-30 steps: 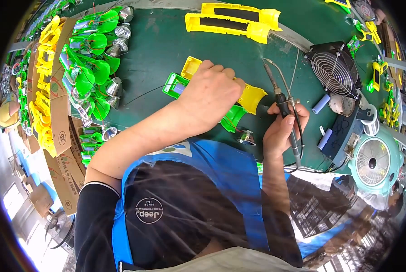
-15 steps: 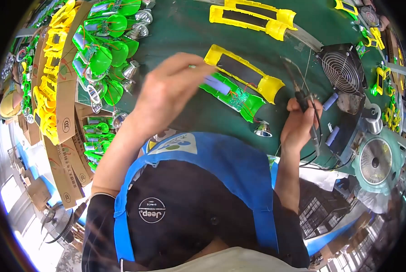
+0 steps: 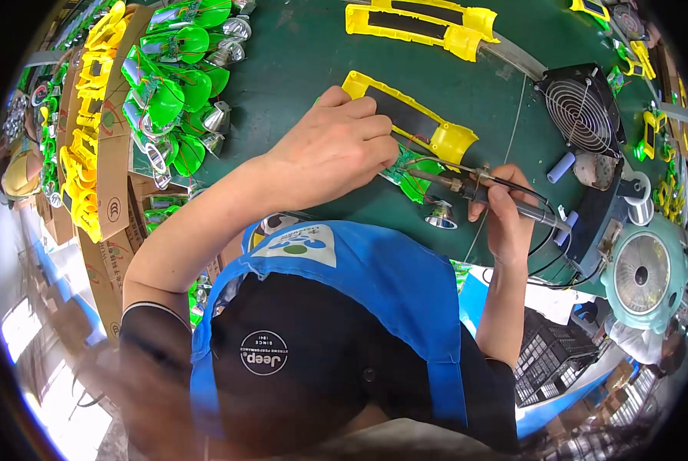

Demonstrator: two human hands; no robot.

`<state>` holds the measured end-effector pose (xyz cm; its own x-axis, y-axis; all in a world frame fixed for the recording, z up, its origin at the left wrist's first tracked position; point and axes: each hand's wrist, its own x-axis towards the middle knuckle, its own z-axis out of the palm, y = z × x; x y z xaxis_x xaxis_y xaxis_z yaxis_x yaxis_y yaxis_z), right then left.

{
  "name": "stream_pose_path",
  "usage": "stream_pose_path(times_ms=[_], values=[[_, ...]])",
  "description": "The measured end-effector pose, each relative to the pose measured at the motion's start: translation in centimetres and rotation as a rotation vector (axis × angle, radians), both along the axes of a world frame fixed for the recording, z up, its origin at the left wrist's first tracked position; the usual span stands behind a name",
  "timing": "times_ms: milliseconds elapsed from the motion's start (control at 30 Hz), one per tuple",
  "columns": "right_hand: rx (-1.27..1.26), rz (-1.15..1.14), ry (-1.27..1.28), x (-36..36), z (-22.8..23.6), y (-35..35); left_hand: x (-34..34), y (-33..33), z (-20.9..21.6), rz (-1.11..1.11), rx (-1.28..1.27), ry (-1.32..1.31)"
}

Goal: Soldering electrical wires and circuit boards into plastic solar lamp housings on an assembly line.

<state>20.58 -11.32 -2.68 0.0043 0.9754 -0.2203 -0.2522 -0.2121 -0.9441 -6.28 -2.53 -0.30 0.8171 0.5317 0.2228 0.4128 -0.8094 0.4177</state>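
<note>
In my right hand [image 3: 507, 219] is a soldering iron [image 3: 538, 213], pointing left with its tip end over a green circuit board [image 3: 400, 163]. The board sits in a green plastic shell [image 3: 412, 187] on the bench. My left hand [image 3: 340, 150] is closed over the shell's left part, fingers curled near the board; what they pinch is hidden. This hand also hides the battery in the shell. A silver reflector cup [image 3: 441, 216] lies at the shell's right end. Just beyond both hands lies a yellow casing [image 3: 455, 143] with a dark panel.
More yellow casings [image 3: 461, 42] lie at the far side. Several green shells with reflectors [image 3: 163, 96] are piled left, beside a cardboard box [image 3: 113, 184] bearing yellow parts. A black fan [image 3: 581, 111], loose blue cells [image 3: 561, 167] and a green fan [image 3: 642, 273] stand right.
My left hand has moved right and down over the green shell, covering the battery. My right hand has tilted the soldering iron from upright to leftward, bringing its tip to the board.
</note>
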Motion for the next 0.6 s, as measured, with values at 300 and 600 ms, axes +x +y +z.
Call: stream_pose_path(times_ms=[300, 600], values=[[-0.031, 0.089, -0.065, -0.4, 0.8, 0.7, 0.2, 0.0, 0.1, 0.01, 0.025, 0.03], [-0.062, 0.081, -0.12, -0.2, 1.1, 0.5, 0.5, 0.2, 0.4, -0.007, 0.023, 0.077]])
